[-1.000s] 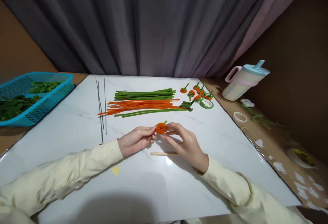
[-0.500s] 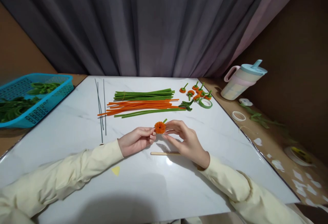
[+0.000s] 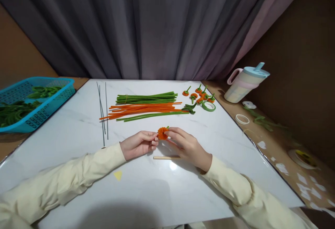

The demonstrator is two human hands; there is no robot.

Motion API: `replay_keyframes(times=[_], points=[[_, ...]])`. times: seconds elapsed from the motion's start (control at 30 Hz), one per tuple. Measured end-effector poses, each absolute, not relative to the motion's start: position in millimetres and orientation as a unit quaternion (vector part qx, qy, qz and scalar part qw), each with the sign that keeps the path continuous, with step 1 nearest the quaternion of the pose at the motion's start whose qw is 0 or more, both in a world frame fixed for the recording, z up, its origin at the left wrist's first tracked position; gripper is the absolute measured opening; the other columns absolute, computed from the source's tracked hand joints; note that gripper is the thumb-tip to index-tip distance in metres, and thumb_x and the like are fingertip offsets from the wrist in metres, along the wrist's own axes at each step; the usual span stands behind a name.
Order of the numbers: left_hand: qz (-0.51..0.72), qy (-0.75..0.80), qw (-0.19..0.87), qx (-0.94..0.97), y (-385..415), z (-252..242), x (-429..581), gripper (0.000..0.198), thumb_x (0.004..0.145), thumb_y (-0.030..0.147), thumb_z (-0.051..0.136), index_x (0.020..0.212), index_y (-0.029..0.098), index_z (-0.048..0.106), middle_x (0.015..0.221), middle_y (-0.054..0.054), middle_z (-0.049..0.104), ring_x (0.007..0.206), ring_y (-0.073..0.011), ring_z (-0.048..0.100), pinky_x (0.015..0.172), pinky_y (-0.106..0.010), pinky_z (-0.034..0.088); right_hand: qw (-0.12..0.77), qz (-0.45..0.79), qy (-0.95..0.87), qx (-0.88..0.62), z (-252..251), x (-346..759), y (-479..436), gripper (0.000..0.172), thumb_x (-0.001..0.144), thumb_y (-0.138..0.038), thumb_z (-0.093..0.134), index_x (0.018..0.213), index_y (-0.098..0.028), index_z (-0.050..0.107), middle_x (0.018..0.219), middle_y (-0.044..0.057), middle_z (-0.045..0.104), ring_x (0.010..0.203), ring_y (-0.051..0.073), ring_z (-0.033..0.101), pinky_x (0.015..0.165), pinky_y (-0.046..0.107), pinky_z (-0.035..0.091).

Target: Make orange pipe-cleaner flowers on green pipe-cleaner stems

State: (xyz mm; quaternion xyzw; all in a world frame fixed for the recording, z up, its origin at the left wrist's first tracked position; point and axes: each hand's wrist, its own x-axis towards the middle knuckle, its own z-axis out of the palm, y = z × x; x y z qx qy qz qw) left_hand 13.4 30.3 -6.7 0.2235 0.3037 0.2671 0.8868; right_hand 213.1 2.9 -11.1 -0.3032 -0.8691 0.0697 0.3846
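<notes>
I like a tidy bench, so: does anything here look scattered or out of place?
Mostly tidy. Off the white tabletop's right edge, white paper scraps litter the brown surface, and green offcuts lie loose beside the jug. A lone yellow scrap sits by the left sleeve.

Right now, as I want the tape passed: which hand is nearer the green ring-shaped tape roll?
Right. The right hand lies nearer the person than the green ring-shaped tape roll, slightly left; the left hand farther left. Both pinch the orange pipe-cleaner flower.
</notes>
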Motion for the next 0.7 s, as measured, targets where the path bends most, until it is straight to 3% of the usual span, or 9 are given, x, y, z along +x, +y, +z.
replay_keyframes(times=[0.13, 0.27, 0.37, 0.5, 0.7], points=[[0.243, 0.312, 0.877, 0.273, 34.4, -9.5, 12.2, 0.020, 0.062, 0.014, 0.077, 0.067, 0.006, 0.059, 0.063, -0.001, 0.051, 0.054, -0.0052, 0.046, 0.050, -0.016, 0.040, 0.364, 0.054, -0.877, -0.310, -15.5, 214.4, 5.1, 0.020, 0.090, -0.012, 0.042, 0.105, -0.017, 0.054, 0.102, 0.012, 0.058, 0.088, 0.016, 0.060, 0.071, 0.026, 0.053], [0.234, 0.320, 0.856, 0.332, 40.6, -10.1, 9.1, 0.022, 0.073, 0.025, 0.071, 0.073, 0.006, 0.060, 0.065, -0.004, 0.055, 0.054, -0.0076, 0.049, 0.051, -0.019, 0.042, 0.366, 0.020, -0.879, -0.305, -17.3, 216.6, 6.7, 0.020, 0.090, -0.012, 0.040, 0.104, -0.017, 0.055, 0.097, 0.011, 0.059, 0.082, 0.016, 0.059, 0.066, 0.025, 0.051], [0.338, 0.343, 0.728, 0.488, 38.0, -7.5, 8.2, 0.022, 0.077, 0.029, 0.066, 0.089, 0.013, 0.058, 0.079, -0.004, 0.057, 0.063, -0.0099, 0.053, 0.056, -0.021, 0.045, 0.368, 0.034, -0.872, -0.321, -16.2, 216.2, 6.2, 0.017, 0.091, -0.017, 0.041, 0.101, -0.018, 0.055, 0.090, 0.009, 0.061, 0.074, 0.015, 0.059, 0.062, 0.025, 0.050], [0.391, 0.332, 0.508, 0.691, 27.2, -4.2, 8.6, 0.033, 0.070, 0.022, 0.072, 0.100, 0.018, 0.060, 0.102, -0.007, 0.056, 0.085, -0.0155, 0.056, 0.071, -0.025, 0.048, 0.373, 0.097, -0.860, -0.334, -14.3, 213.6, 3.0, 0.012, 0.091, -0.018, 0.044, 0.097, -0.018, 0.054, 0.084, 0.007, 0.060, 0.064, 0.013, 0.056, 0.060, 0.023, 0.047], [0.366, 0.318, 0.399, 0.778, 22.9, -5.5, 6.8, 0.023, 0.077, 0.020, 0.065, 0.099, 0.018, 0.064, 0.099, -0.009, 0.064, 0.090, -0.0178, 0.059, 0.081, -0.026, 0.045, 0.374, 0.142, -0.859, -0.320, -12.6, 211.9, 0.0, 0.011, 0.090, -0.018, 0.046, 0.097, -0.018, 0.054, 0.081, 0.005, 0.058, 0.060, 0.012, 0.051, 0.057, 0.022, 0.045]])
